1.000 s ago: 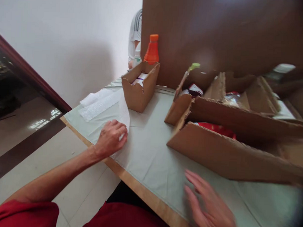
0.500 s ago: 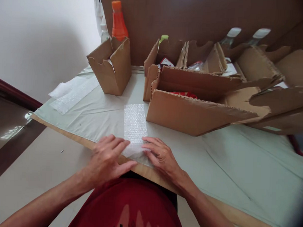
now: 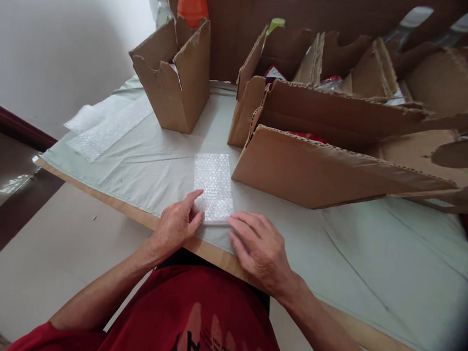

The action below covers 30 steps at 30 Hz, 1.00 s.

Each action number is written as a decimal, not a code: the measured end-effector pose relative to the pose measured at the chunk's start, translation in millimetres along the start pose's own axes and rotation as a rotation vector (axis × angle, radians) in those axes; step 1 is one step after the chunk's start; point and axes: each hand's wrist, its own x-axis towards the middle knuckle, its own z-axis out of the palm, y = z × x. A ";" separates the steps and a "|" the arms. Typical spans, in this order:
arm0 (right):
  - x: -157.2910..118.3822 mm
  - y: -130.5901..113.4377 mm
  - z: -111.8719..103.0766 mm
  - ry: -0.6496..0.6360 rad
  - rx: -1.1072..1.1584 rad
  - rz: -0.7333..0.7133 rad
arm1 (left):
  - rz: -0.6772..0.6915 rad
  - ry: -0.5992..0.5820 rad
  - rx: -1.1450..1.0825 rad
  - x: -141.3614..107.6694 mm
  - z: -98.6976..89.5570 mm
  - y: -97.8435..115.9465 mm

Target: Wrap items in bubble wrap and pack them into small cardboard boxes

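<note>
A small sheet of bubble wrap (image 3: 213,172) lies flat on the cloth-covered table, its near end folded over into a short flap. At its left edge, my left hand (image 3: 181,219) rests with the index finger and thumb apart, touching the flap. My right hand (image 3: 257,245) lies at the lower right corner of the fold, fingers stretched out and thumb apart, the fingertips touching the edge. Whether anything lies inside the fold cannot be told.
More bubble wrap (image 3: 109,122) lies at the table's left side. Behind it stands an open cardboard box (image 3: 169,96). Long cardboard bins (image 3: 296,165) with packets inside fill the back right. An orange bottle (image 3: 193,7) and clear bottles stand behind. The table edge (image 3: 212,251) is close to my body.
The near end of the bubble wrap now lies folded over flat. My left fingers have shifted up its left edge, and my right hand has moved slightly right. The view has tilted downward.
</note>
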 end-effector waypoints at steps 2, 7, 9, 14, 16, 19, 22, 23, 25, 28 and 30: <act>4.6 1.7 6.6 -0.155 -0.029 -0.086 | 0.030 0.011 0.047 -0.6 0.7 -1.7; 17.4 13.1 15.2 -0.242 0.008 -0.127 | 0.278 0.199 0.172 -14.6 -6.3 -1.6; 22.4 13.9 9.6 -0.311 0.086 -0.067 | 0.407 0.203 0.163 -22.4 -10.6 -0.8; 30.6 11.4 1.8 -0.400 0.287 0.188 | 0.375 0.111 0.013 -24.1 -5.8 -5.5; 27.4 11.2 4.1 -0.249 0.224 0.215 | 0.299 0.129 -0.019 -16.3 0.2 -9.0; 17.1 10.4 8.0 -0.070 0.016 0.086 | 0.265 0.127 -0.006 -3.6 6.8 -12.9; 10.9 10.4 12.1 -0.152 -0.052 -0.058 | 0.272 0.163 0.086 2.0 7.7 -13.7; 11.0 10.9 13.4 -0.178 -0.054 -0.083 | 0.283 0.196 0.107 1.4 6.6 -13.2; 13.8 12.3 14.3 -0.203 -0.018 -0.088 | 0.337 0.248 0.110 -3.3 2.5 -11.7; 18.8 12.9 9.4 -0.277 0.117 0.027 | 0.448 0.170 0.060 -13.9 -4.9 -9.9; 19.4 12.3 4.0 -0.333 0.158 0.106 | 0.474 0.107 0.045 -17.4 -6.9 -10.1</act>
